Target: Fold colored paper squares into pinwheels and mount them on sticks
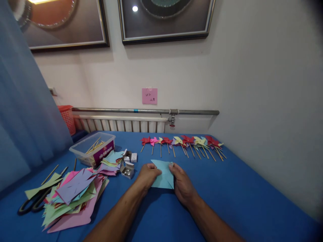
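Note:
A light blue sheet of paper [163, 174] lies partly folded on the blue table [227, 188] in front of me. My left hand [147, 175] pinches its left edge with curled fingers. On the sheet's right side my right hand [182, 185] presses and grips the paper with bent fingers. Behind the sheet, a row of several finished paper pinwheels [183, 143] on wooden sticks lies along the far part of the table.
A pile of coloured cut papers [73, 196] lies at the left, with black scissors [32, 203] beside it. A clear plastic box of sticks [93, 148] and small boxes of pins [128, 169] stand behind. A radiator and pipe [141, 111] run along the wall.

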A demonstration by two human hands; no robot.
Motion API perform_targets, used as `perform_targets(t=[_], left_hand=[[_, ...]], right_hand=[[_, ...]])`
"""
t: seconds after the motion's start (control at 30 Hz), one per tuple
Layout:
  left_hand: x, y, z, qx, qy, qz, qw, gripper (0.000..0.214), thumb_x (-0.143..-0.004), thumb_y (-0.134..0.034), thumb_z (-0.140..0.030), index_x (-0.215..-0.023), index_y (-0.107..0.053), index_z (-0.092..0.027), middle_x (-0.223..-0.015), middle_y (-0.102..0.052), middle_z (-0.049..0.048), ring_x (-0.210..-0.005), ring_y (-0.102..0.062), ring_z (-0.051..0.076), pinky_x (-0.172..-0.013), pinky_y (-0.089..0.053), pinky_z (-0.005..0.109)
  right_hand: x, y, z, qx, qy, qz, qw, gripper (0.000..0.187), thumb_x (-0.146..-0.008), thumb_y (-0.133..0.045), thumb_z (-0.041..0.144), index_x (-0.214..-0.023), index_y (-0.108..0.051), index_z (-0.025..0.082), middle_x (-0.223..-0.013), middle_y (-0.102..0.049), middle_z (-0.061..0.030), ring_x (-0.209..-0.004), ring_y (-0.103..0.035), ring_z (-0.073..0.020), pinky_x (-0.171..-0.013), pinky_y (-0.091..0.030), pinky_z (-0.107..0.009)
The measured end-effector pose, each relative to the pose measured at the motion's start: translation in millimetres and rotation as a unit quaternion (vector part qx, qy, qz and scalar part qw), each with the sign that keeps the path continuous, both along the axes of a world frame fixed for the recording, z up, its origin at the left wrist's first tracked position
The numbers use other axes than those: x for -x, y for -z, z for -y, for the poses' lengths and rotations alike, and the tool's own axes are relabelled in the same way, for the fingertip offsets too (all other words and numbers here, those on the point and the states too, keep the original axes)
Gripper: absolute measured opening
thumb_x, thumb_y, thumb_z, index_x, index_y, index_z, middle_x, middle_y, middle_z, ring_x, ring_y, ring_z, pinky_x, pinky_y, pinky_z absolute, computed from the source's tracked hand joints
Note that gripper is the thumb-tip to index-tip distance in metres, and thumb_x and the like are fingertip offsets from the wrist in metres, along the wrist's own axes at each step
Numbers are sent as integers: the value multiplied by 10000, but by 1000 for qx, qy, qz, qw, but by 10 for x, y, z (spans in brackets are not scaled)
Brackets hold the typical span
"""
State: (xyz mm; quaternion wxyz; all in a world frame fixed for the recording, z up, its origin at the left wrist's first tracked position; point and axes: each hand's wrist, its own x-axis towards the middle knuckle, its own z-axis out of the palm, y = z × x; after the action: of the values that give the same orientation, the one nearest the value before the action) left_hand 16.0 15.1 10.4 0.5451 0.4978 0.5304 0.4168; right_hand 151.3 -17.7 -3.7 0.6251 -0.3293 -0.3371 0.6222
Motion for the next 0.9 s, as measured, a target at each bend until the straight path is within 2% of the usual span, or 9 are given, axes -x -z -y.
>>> perform_targets(t=[0.17, 0.37, 0.63, 0.77, 0.9], left_hand=[[14, -20, -2, 7, 10, 11, 1000, 203, -646, -665, -143, -560, -488, -192, -453, -443, -72, -415, -346, 70, -443, -242, 219], [-5, 58, -8, -8, 37, -17, 999, 174, -652, -673, -150, -587, -515, -184, -480, -473, -65, -432, -377, 74, -453, -268, 218], [-3, 51, 3, -45, 58, -27, 997, 159, -649, -635, -159, -574, -499, -190, -488, -459, -68, -439, -368, 70, -452, -261, 220], [1, 53, -8, -30, 50, -9, 998, 198, -635, -667, -178, -562, -484, -194, -471, -452, -70, -426, -359, 67, -447, -243, 222], [9, 35, 8, 1, 56, 34, 998, 195, -622, -676, -176, -569, -489, -192, -475, -477, -62, -426, -381, 73, -456, -265, 224]], right_hand=[[-6, 12, -5, 2, -1, 9, 1000, 263, -691, -857, 383, -799, -699, 204, -660, -682, 31, -616, -597, -140, -630, -469, -254], [-11, 33, -15, 21, 2, -5, 1000, 347, -661, -888, 456, -732, -670, 196, -637, -668, 30, -581, -580, -130, -607, -464, -259], [-36, 40, 3, 45, -21, 26, 998, 400, -631, -912, 412, -828, -630, 209, -644, -673, 34, -548, -572, -120, -578, -467, -252], [-45, 81, -19, 29, -12, 69, 997, 408, -629, -913, 402, -881, -660, 204, -680, -680, 28, -577, -582, -126, -586, -460, -252], [-37, 128, -48, 16, 18, 102, 995, 409, -625, -912, 430, -857, -677, 189, -668, -655, 29, -577, -554, -122, -579, -444, -252]])
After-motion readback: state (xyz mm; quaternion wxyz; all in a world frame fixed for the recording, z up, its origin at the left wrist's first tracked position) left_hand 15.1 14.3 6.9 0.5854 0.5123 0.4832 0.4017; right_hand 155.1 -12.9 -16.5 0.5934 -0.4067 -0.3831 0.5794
